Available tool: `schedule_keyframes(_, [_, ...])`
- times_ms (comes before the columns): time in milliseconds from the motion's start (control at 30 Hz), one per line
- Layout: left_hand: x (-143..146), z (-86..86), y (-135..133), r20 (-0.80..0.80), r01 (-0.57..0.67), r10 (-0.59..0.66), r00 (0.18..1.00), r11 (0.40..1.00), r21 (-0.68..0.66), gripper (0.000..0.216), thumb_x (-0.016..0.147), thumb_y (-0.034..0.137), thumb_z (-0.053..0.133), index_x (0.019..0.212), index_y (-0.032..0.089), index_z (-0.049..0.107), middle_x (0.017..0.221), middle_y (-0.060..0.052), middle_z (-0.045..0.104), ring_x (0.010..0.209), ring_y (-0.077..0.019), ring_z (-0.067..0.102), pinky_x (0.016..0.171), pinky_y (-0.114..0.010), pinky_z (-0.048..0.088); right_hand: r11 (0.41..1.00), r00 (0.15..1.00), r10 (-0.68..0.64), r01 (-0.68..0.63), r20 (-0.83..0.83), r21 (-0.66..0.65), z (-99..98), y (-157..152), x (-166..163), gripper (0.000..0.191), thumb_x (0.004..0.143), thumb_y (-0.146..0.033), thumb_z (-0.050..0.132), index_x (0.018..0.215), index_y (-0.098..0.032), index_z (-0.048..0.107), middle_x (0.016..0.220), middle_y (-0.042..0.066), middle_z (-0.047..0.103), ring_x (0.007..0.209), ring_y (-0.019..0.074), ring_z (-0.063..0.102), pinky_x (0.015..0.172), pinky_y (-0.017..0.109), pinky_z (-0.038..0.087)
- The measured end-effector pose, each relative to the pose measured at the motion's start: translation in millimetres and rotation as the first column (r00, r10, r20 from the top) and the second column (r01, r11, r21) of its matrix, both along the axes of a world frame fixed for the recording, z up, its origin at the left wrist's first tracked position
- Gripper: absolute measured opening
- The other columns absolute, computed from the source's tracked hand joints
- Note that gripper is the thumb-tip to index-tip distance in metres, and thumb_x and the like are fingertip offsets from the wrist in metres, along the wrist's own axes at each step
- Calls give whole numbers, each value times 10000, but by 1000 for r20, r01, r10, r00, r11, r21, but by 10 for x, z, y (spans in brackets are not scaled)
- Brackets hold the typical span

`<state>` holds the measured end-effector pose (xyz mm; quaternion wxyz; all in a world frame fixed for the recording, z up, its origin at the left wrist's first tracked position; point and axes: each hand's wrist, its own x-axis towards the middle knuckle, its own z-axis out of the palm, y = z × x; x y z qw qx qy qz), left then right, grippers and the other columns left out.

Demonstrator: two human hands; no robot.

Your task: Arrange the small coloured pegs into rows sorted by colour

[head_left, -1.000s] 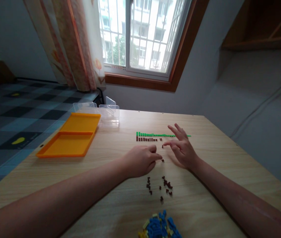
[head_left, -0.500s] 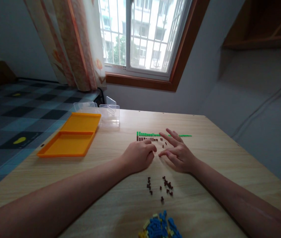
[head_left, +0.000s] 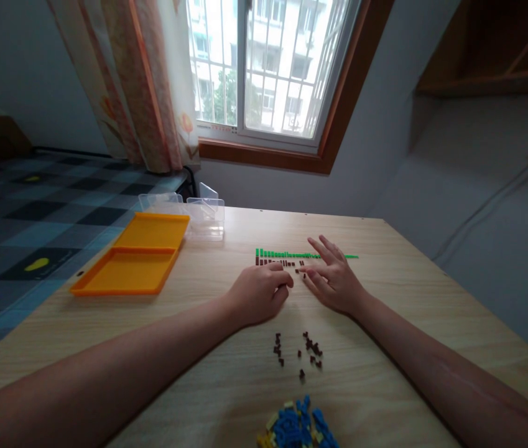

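Note:
My left hand [head_left: 262, 294] rests on the table with curled fingers, just below the left part of a row of small brown bricks [head_left: 264, 262]. Whatever is inside its fingers, if anything, is hidden. To the right, my right hand [head_left: 336, 278] has its fingers spread. Its index fingertip is at a small brown brick [head_left: 297, 271], and another loose brown brick [head_left: 304, 275] lies by the thumb. Behind the brown row runs a longer row of green bricks [head_left: 282, 254], partly covered by the right fingers.
Loose brown bricks [head_left: 311, 345] lie scattered nearer me, in front of a heap of blue and yellow bricks [head_left: 294, 426]. An open orange case [head_left: 124, 270] is at the left, with clear plastic boxes [head_left: 208, 227] behind it on the wooden table [head_left: 189, 386].
My right hand has moved slightly up and away from me, its index finger now at a brown brick near the brown row. My left hand has stayed almost still.

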<state>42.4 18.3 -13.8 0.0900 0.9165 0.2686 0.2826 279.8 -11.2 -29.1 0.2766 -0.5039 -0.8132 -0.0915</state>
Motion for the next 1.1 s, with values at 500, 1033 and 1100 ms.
schedule_keyframes(500, [5, 12, -3, -11, 16, -16, 1000, 1000, -13, 235, 830, 170, 514, 879, 219, 739, 868, -29, 685, 748, -169, 636, 709, -299, 524, 996, 998, -62, 61, -18, -63, -10, 37, 10, 342, 990, -372, 458, 1091, -296, 775, 1645, 7, 222, 1499, 340, 201, 1141, 595, 283])
schedule_keyframes(1033, [6, 30, 6, -36, 70, -71, 997, 997, -32, 245, 825, 160, 512, 892, 216, 741, 885, -36, 686, 774, -170, 638, 742, -306, 534, 995, 996, -90, 90, -12, -50, -41, 55, 12, 329, 981, -385, 490, 1191, -317, 734, 1657, -12, 165, 1492, 371, 210, 1137, 606, 292])
schedule_keyframes(1100, [9, 29, 14, -30, 71, -72, 997, 997, -42, 243, 828, 161, 513, 896, 214, 740, 895, -40, 685, 791, -171, 638, 760, -310, 535, 994, 995, -97, 96, -16, -44, -36, 53, 9, 331, 978, -381, 495, 1201, -311, 729, 1658, -3, 158, 1497, 366, 199, 1140, 598, 290])
